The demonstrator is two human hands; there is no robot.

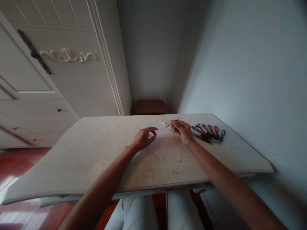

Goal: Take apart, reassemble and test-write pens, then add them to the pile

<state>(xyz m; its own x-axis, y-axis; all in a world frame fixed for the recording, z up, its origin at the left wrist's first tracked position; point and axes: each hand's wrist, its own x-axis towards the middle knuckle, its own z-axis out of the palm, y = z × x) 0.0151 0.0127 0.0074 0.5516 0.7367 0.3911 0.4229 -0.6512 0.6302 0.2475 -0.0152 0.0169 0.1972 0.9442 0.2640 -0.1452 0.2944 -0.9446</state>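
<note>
My right hand [181,130] pinches a thin dark pen refill [173,122], which slants with its lower left end over a white sheet of paper [165,143]. At the left side of that sheet is my left hand [144,136], its fingers bent and a gap showing between thumb and forefinger. I see nothing held in it. Just right of my right hand, several ballpoint pens [208,132] with coloured and dark barrels lie fanned out on the table [100,150].
Small dark scraps [176,172] lie near the table's front edge. Another printed sheet [236,140] is at the right, close to the wall [251,70]. A white cabinet [96,89] stands beyond the table at left, and a brown wooden piece [151,106] sits behind it.
</note>
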